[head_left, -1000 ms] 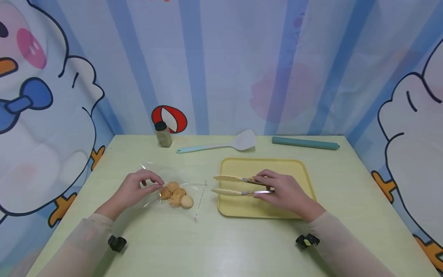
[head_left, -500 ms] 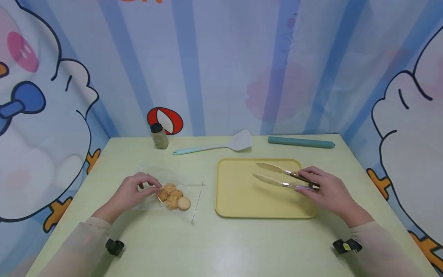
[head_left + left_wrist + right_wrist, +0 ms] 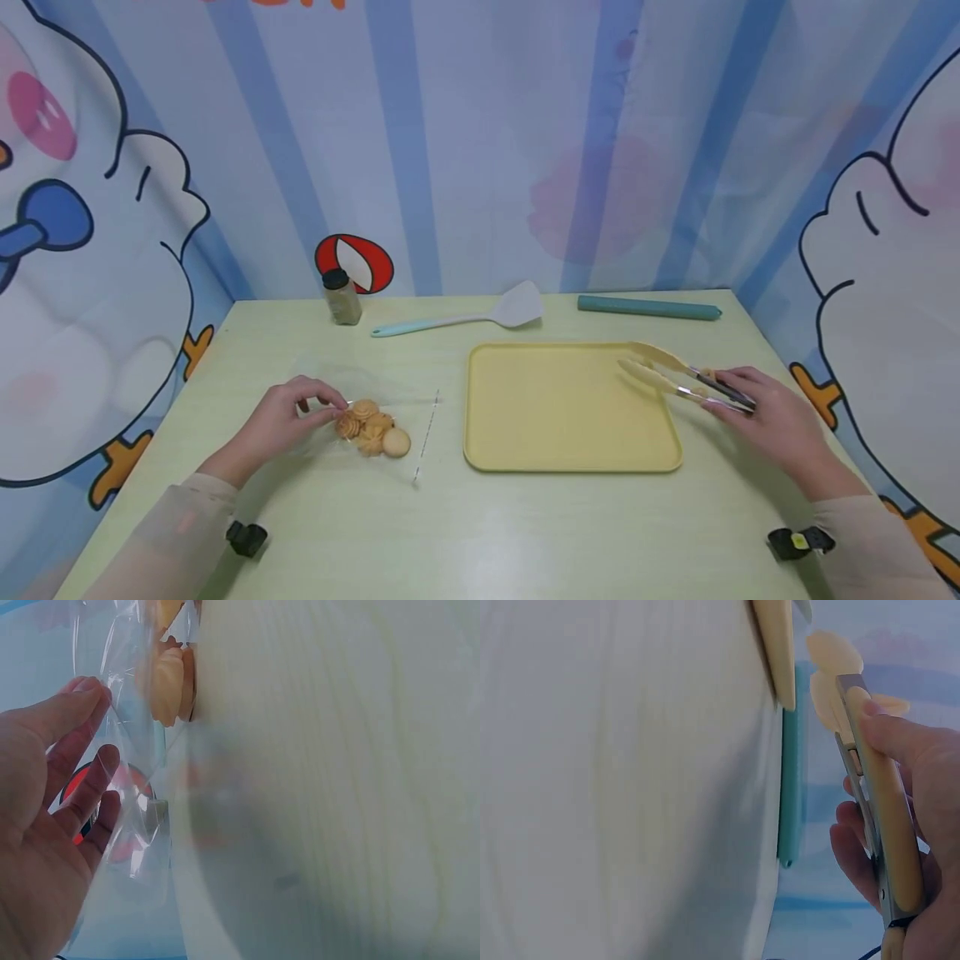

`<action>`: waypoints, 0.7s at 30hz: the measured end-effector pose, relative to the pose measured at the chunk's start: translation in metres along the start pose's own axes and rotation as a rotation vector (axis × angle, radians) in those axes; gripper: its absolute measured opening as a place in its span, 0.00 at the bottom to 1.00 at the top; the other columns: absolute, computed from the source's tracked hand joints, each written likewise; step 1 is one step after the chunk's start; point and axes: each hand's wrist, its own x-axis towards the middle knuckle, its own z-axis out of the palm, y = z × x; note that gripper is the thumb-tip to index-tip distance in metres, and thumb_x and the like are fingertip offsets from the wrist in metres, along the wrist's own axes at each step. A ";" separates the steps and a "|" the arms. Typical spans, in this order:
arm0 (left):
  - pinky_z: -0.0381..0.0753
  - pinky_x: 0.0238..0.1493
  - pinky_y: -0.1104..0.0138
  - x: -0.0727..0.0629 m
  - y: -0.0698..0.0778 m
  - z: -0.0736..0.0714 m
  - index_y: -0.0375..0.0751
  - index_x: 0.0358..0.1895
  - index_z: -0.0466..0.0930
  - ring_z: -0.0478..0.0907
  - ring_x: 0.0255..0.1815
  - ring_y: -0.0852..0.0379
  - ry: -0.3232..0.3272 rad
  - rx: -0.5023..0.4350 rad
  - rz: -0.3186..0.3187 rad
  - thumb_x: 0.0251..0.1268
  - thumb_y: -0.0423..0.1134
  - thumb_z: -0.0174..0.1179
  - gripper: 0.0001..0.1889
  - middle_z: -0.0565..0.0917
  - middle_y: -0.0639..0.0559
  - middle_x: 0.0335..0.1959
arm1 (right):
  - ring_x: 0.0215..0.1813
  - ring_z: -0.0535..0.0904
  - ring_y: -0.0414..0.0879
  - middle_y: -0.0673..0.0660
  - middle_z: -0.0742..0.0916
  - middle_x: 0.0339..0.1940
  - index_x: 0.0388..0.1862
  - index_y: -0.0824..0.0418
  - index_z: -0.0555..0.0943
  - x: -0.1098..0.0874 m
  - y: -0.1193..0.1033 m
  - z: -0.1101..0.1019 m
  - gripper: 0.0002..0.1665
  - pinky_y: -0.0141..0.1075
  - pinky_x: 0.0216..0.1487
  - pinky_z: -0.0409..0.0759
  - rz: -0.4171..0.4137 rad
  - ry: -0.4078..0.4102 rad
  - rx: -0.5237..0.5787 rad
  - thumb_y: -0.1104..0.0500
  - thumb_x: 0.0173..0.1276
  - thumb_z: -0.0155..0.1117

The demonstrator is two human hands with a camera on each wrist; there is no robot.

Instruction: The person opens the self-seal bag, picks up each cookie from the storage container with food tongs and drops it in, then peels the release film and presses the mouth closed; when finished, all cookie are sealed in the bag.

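My left hand (image 3: pixel 288 419) pinches the clear plastic bag (image 3: pixel 127 682) between thumb and forefinger, its other fingers loosely bent. Several golden cookies (image 3: pixel 372 429) lie in the bag, some ridged and one smooth and round. Over the right side of the yellow tray (image 3: pixel 555 408), my right hand (image 3: pixel 776 421) grips a pair of tongs (image 3: pixel 881 795) with cream-coloured tips and metal-edged handles. The two tips stand apart with nothing between them and point left above the tray's corner. In the right wrist view the thumb presses along one handle while the fingers curl round the other side.
At the back of the table stands a spice jar (image 3: pixel 342 297) with a black lid. A spatula (image 3: pixel 517 306) with a pale blue handle lies to its right, then a teal stick-shaped roll (image 3: pixel 648 307). A patterned curtain (image 3: pixel 480 150) hangs behind the table.
My right hand has carried the tongs rightward, from over the tray's left edge to its right side. The left hand keeps its pinch on the bag. The view has shifted slightly.
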 end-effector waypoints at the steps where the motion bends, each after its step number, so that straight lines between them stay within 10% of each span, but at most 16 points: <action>1: 0.77 0.44 0.63 0.000 0.000 0.000 0.58 0.41 0.89 0.78 0.47 0.55 0.000 0.001 0.000 0.68 0.36 0.70 0.08 0.89 0.58 0.44 | 0.47 0.85 0.63 0.64 0.86 0.56 0.64 0.63 0.82 -0.001 0.004 -0.001 0.34 0.50 0.33 0.79 0.022 -0.011 0.002 0.46 0.65 0.76; 8: 0.77 0.44 0.62 0.001 0.002 -0.001 0.56 0.41 0.89 0.79 0.47 0.54 0.010 -0.004 0.014 0.68 0.37 0.70 0.06 0.88 0.59 0.43 | 0.44 0.81 0.62 0.69 0.81 0.59 0.68 0.69 0.77 -0.008 0.026 -0.004 0.38 0.44 0.31 0.74 0.141 -0.063 0.032 0.45 0.70 0.72; 21: 0.77 0.44 0.63 0.001 0.003 -0.002 0.55 0.42 0.90 0.79 0.47 0.53 0.003 0.000 0.013 0.67 0.37 0.70 0.05 0.89 0.59 0.43 | 0.57 0.73 0.77 0.82 0.72 0.64 0.72 0.76 0.69 -0.011 0.050 -0.004 0.49 0.69 0.50 0.73 0.275 -0.204 0.034 0.37 0.73 0.65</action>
